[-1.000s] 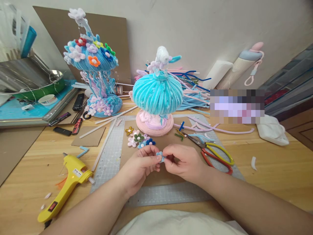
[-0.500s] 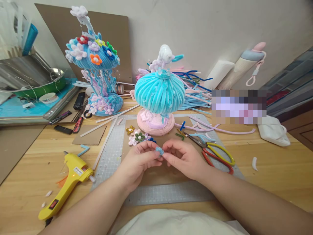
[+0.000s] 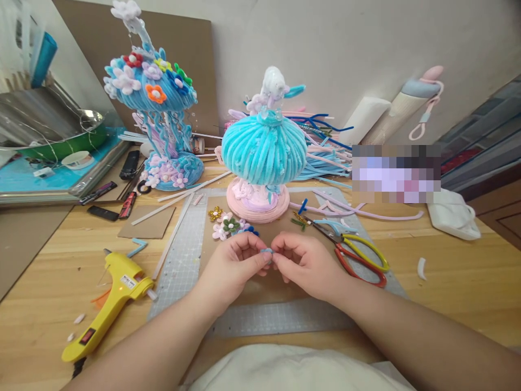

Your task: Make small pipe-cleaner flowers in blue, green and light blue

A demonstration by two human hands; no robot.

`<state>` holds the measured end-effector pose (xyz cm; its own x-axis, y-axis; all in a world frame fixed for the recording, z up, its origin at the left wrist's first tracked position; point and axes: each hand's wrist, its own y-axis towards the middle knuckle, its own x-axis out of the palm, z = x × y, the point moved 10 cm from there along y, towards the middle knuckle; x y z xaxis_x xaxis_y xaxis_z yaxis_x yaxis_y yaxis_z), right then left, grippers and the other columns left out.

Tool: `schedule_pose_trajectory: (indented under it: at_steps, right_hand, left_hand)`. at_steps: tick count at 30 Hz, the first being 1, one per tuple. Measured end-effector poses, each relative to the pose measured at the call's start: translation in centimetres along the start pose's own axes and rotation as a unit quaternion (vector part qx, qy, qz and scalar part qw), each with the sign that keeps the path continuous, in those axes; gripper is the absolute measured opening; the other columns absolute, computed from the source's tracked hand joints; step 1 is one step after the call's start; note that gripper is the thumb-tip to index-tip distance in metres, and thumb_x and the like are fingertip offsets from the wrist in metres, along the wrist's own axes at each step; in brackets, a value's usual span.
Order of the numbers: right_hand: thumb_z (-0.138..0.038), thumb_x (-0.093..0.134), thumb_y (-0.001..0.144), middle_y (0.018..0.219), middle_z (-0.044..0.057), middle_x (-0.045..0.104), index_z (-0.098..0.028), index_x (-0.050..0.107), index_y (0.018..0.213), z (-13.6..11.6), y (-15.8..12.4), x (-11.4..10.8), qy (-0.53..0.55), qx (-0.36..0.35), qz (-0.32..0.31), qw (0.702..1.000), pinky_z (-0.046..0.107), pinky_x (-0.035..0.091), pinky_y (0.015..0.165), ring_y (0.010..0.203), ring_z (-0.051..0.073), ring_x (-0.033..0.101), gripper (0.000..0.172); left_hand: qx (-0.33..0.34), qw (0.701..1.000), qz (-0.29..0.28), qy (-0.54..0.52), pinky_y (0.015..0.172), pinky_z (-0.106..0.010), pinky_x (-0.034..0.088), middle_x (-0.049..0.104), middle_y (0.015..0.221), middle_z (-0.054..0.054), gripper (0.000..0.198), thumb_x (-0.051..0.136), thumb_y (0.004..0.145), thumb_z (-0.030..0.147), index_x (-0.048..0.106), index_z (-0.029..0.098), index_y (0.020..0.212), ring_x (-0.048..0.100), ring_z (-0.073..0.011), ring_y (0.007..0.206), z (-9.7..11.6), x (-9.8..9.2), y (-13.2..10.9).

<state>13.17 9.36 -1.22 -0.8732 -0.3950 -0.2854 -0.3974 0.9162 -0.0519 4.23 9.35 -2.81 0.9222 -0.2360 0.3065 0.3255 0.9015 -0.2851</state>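
Between my fingertips is a small light-blue pipe-cleaner piece, partly hidden by the fingers. My left hand pinches it from the left, thumb nearest the camera. From the other side my right hand grips it with thumb and fingers. Several finished pipe-cleaner flowers lie just beyond my left hand, white, green, lilac and blue, with a gold flower beside them. Behind the hands stands a turquoise pipe-cleaner jellyfish lamp shape on a round pink base.
A yellow glue gun lies at left. Pliers with red and yellow handles rest on the right of the grey cutting mat. Farther back stand a flower-covered blue jellyfish figure and loose pipe cleaners. A white case sits at right.
The light-blue piece has turned between my fingers and now shows a thinner, flatter side. Both hands stay in nearly the same place; the whole view has shifted slightly.
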Motion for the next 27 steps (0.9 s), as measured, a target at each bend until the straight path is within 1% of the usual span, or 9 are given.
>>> schedule_pose_trajectory:
  at_steps: [4,8,10,12,15,18,20,22,27]
  right_hand:
    - [-0.017,0.048,0.079,0.061,-0.005,0.053,-0.018,0.049,0.073,0.9,0.1,0.6,0.091,0.051,-0.023,0.994,0.016,0.035,0.04,0.042,0.006,0.049,0.005]
    - [-0.026,0.049,0.081,0.06,-0.005,0.055,-0.019,0.046,0.074,1.8,0.3,0.1,0.162,0.086,0.009,0.983,0.016,0.029,0.034,0.037,0.006,0.048,0.011]
    - [-0.028,0.05,0.081,0.06,-0.005,0.055,-0.019,0.045,0.075,1.8,0.3,0.1,0.171,0.084,0.013,0.982,0.016,0.029,0.034,0.037,0.006,0.048,0.013]
    - [-0.028,0.05,0.082,0.061,-0.005,0.054,-0.019,0.046,0.076,1.5,0.2,0.1,0.149,0.068,0.011,0.986,0.016,0.031,0.036,0.04,0.006,0.049,0.012]
    - [-0.024,0.05,0.083,0.06,-0.005,0.05,-0.019,0.049,0.077,0.3,0.0,-0.4,0.052,0.015,0.022,0.998,0.018,0.036,0.043,0.047,0.007,0.049,0.008]
    - [-0.019,0.049,0.082,0.06,-0.005,0.048,-0.018,0.051,0.074,-1.1,-0.2,-0.5,-0.046,-0.049,0.02,0.998,0.018,0.036,0.048,0.052,0.008,0.047,0.009]
    - [-0.015,0.049,0.081,0.061,-0.004,0.049,-0.017,0.053,0.073,-1.7,-0.3,-0.5,-0.082,-0.078,0.018,0.993,0.018,0.035,0.049,0.054,0.008,0.045,0.009]
    - [-0.014,0.05,0.079,0.062,-0.004,0.05,-0.017,0.054,0.074,-1.8,-0.3,-0.7,-0.108,-0.088,0.025,0.99,0.018,0.035,0.049,0.055,0.008,0.045,0.008]
    - [-0.013,0.052,0.077,0.062,-0.004,0.053,-0.018,0.054,0.073,-1.8,-0.4,-0.9,-0.164,-0.082,0.043,0.982,0.016,0.035,0.048,0.053,0.007,0.046,0.007]
  left_hand:
    - [-0.01,1.0,-0.011,-0.027,0.054,-0.019,0.048,0.06,0.059,0.003,0.022,0.076,0.064,0.022,0.056,0.013,0.068,0.056,-0.0076,0.053,-0.4,-0.1,0.0]
    - [-0.048,0.994,-0.024,-0.093,0.064,-0.022,0.052,0.063,0.069,0.0,0.017,0.067,0.075,0.026,0.059,0.013,0.083,0.06,-0.0091,0.064,-0.8,0.2,-0.1]
    - [-0.048,0.994,-0.026,-0.091,0.066,-0.023,0.052,0.063,0.07,-0.001,0.018,0.067,0.074,0.025,0.059,0.013,0.085,0.06,-0.0095,0.066,-0.8,0.3,-0.1]
    - [-0.037,0.998,-0.016,-0.057,0.063,-0.023,0.052,0.06,0.068,0.001,0.019,0.07,0.071,0.024,0.058,0.013,0.081,0.059,-0.0089,0.062,-0.6,0.2,0.0]
    - [-0.015,0.999,0.01,0.026,0.054,-0.02,0.048,0.057,0.065,0.003,0.017,0.07,0.069,0.023,0.057,0.013,0.075,0.055,-0.0065,0.052,-0.4,-0.2,0.0]
    - [0.016,0.995,0.014,0.093,0.053,-0.019,0.045,0.055,0.064,0.004,0.013,0.067,0.07,0.02,0.056,0.014,0.075,0.053,-0.0064,0.053,0.1,-0.2,0.0]
    - [0.025,0.995,0.007,0.101,0.053,-0.02,0.046,0.055,0.063,0.004,0.012,0.064,0.072,0.021,0.055,0.015,0.077,0.054,-0.0075,0.054,0.2,-0.1,0.0]
    - [0.021,0.995,0.0,0.103,0.052,-0.021,0.046,0.055,0.061,0.004,0.011,0.061,0.074,0.023,0.053,0.016,0.079,0.054,-0.0082,0.053,0.0,0.1,0.0]
    - [0.014,0.994,0.002,0.11,0.054,-0.023,0.048,0.054,0.059,0.004,0.01,0.06,0.075,0.021,0.052,0.016,0.077,0.056,-0.0089,0.052,0.0,0.1,0.0]
